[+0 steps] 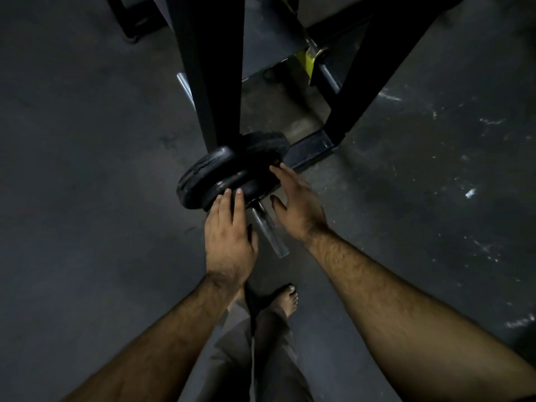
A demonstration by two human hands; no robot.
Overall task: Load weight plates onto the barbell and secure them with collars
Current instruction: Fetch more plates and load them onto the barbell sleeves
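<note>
Here both open hands, left hand [229, 239] and right hand [295, 201], press the plates [214, 175] (lettering unreadable), fingers spread.

- plates [203, 181]: black rubber, matt, scuffed
- barbell sleeve [268, 229]: bare metal, smooth, dull shine
- rack frame [208, 68]: black painted metal
- floor [87, 140]: dark, matt, w/ pale scuffs

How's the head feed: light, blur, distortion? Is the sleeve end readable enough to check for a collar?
Head view: dim overall, black plates nearly merge with the rack upright; the bare steel sleeve catches light and reads clearly, no collar visible on it; both hands, left hand and right hand, are well lit; wide-angle bending at the edges; slight softness, no glare.
</note>
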